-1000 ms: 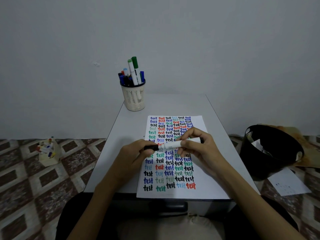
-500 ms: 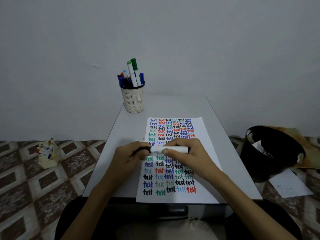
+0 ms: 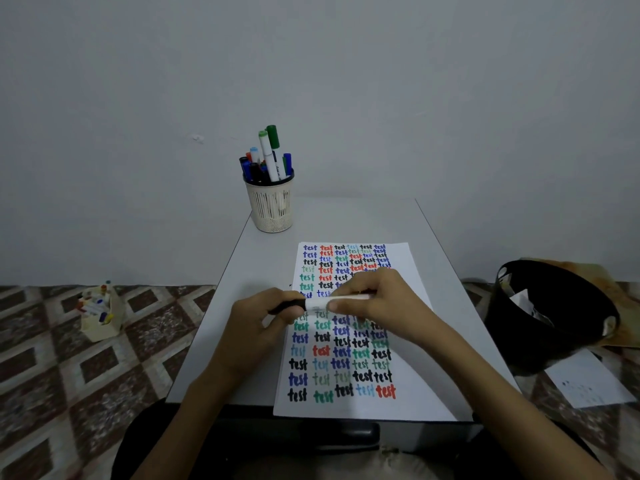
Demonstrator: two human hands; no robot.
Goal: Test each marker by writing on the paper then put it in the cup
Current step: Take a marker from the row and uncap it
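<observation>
While both hands hold one marker (image 3: 322,302) level just above the paper (image 3: 412,400), the left hand (image 3: 263,323) curls its fingers round the black end and the right hand (image 3: 377,299) pinches the white barrel between thumb and fingers. The black end meets the barrel with no gap to be seen. The hands and marker cover the middle rows of writing, so the words under them cannot be read.

One sheet of paper lies on the table (image 3: 239,344), its near edge hanging slightly past the table's front. It carries rows of the word "test" in black, blue, red, green and pale blue; its right margin is bare.

One cup (image 3: 272,209), a pale mesh pot with a dark rim, stands at the far left corner of the table, well apart from the hands. Markers (image 3: 273,157) stand upright in it, packed too close to count exactly; two green-capped ones rise above the rest.

On the patterned floor (image 3: 52,393) to the left sits one small box (image 3: 100,317) with more markers inside. To the right stands one black bin (image 3: 554,317) holding paper scraps, and one loose sheet (image 3: 585,382) lies on the floor just in front of it.
</observation>
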